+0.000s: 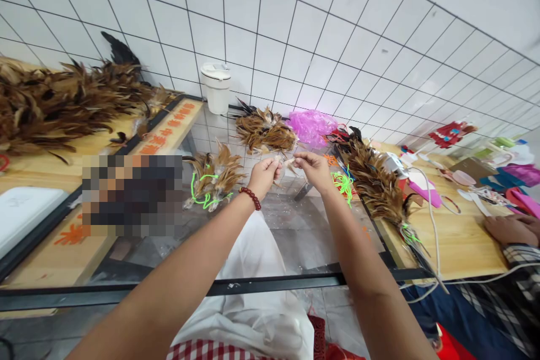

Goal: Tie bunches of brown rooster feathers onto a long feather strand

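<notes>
Over the glass tabletop (282, 236), my left hand (265, 176), with a beaded bracelet on the wrist, is closed in a pinch. Facing it, my right hand (313, 169) also pinches, thumb against fingers. What looks like a small pale feather (288, 163) lies between the fingertips of both hands. Just beyond them rests a loose heap of brown feathers (265, 130). Left of my hands are feather bunches (223, 171) with bright green cord (206, 201). To the right is a tangle of green cord (344, 187).
A white lidded cup (217, 89) and a pink plastic bag (313, 127) stand by the tiled wall. Brown feathers (63, 104) cover the left table. A long feather bundle (375, 180) and white cable (434, 219) lie right, near another person's hands (510, 229).
</notes>
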Action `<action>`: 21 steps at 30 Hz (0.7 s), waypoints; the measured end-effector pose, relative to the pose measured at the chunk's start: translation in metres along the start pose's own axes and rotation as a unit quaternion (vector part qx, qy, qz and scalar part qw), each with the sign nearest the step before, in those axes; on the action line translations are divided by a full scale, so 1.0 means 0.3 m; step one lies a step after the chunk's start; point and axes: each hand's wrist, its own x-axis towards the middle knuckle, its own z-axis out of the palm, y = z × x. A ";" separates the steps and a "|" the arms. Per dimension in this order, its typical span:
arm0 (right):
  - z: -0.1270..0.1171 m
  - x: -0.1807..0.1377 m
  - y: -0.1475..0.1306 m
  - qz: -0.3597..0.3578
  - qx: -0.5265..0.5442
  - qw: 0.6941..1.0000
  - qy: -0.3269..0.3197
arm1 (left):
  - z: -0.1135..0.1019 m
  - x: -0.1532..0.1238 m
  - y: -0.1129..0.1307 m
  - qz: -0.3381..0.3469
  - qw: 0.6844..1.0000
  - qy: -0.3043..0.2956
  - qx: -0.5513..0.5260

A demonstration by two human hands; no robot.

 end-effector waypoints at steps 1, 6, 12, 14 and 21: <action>-0.002 0.003 0.005 0.011 0.014 1.000 0.000 | 0.000 -0.001 0.000 0.000 1.000 0.002 0.004; 0.015 0.006 0.016 0.040 0.044 0.998 -0.019 | 0.002 -0.006 0.000 0.011 1.000 -0.008 0.016; 0.049 0.003 -0.007 0.058 0.152 0.983 0.080 | 0.006 -0.009 0.003 -0.007 1.000 -0.014 0.027; 0.044 0.002 -0.019 0.057 0.195 0.972 0.116 | 0.008 -0.011 0.006 -0.010 0.999 -0.015 0.028; 0.029 -0.020 -0.053 0.003 0.139 0.989 -0.042 | 0.012 -0.018 0.021 -0.033 0.999 -0.005 0.000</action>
